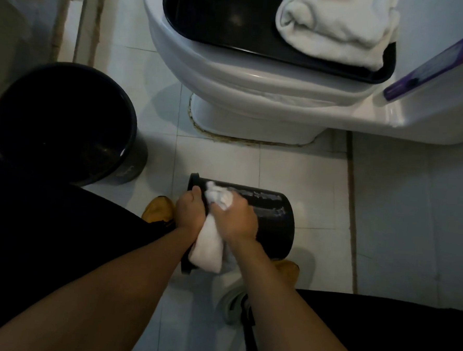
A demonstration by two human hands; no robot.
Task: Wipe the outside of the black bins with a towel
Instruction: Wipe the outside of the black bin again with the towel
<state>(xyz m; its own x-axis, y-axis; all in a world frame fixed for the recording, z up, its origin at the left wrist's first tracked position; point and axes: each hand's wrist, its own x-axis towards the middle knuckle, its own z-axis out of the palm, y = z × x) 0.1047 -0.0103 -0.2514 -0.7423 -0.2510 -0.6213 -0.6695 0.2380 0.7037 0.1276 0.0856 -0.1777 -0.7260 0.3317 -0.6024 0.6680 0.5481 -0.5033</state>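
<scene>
Bin number one, the small black bin [273,218], lies on its side on the floor tiles just before the toilet [231,75]; your left hand [190,213] grips its rim, your right hand [236,219] clutches the white towel [210,244] against its wall. Left of the toilet the large black bin [65,121] stands upright, its contents too dark to tell

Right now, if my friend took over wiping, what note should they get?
Left hand grips the rim end of the small black plastic bin, which lies on its side on the tiled floor.
Right hand holds the crumpled white towel against that bin's side.
Done: wet streaks show on its upper side.
Left: the rest of it, then the large round black bin, standing upright to the left and seemingly untouched.
</scene>
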